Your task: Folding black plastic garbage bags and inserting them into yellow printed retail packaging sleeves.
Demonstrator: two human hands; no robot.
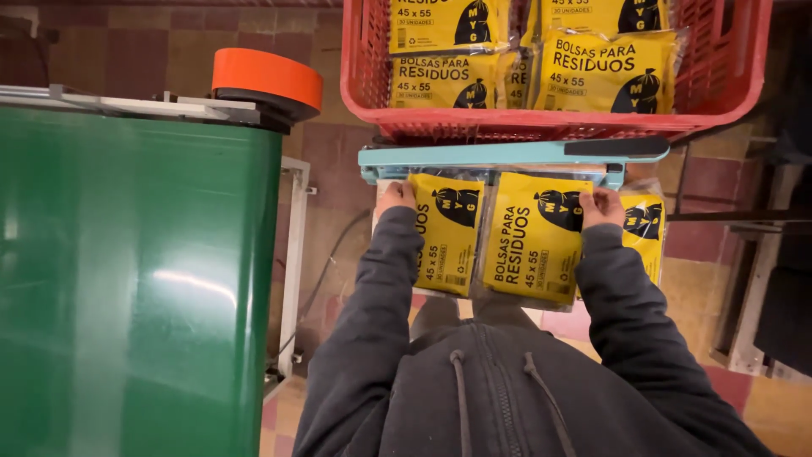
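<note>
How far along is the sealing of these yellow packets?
Done: four yellow plastic packets lie in the red plastic crate. In hand: left hand and right hand hold yellow packets at the teal bar sealer, its arm down. Left: another packet waits beside the right hand.

Dark grey zip hoodie (pixel 507 389), drawstrings, long sleeves

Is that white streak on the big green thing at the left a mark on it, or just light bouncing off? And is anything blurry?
Head view: the streak on the green surface is glare, soft-edged on a glossy face. Head view: the yellow packets under the left hand and right hand look sharp; the lighting is warm and dim, and the right edge falls into shadow.
</note>
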